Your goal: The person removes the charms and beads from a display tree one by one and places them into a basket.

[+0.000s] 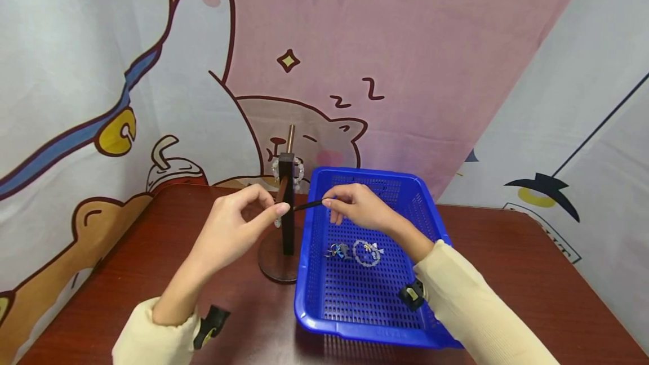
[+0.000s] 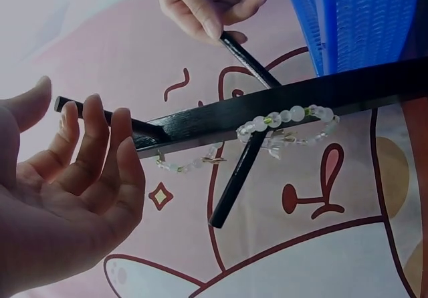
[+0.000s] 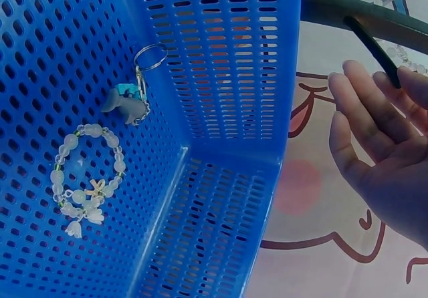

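Observation:
A dark jewelry stand (image 1: 287, 235) with a round base stands on the table, its post fitted with several pegs. My left hand (image 1: 228, 232) is at its left, thumb and index finger round the end of a near peg (image 2: 144, 128). On the other side, my right hand (image 1: 365, 207) pinches the tip of a black peg (image 1: 308, 205) with thumb and index finger. Pale bead bracelets hang from the stand; one bracelet (image 2: 287, 116) shows large in the left wrist view, with a white flower charm. The fingers partly cover another bracelet in the head view.
Right beside the stand is a blue perforated basket (image 1: 303, 280). In it lie a beaded bracelet (image 3: 120, 166) with flower charms and a grey-blue keychain (image 3: 127, 104) with a metal ring. A printed cartoon cloth (image 1: 405, 61) hangs behind the red-brown table (image 1: 243, 308).

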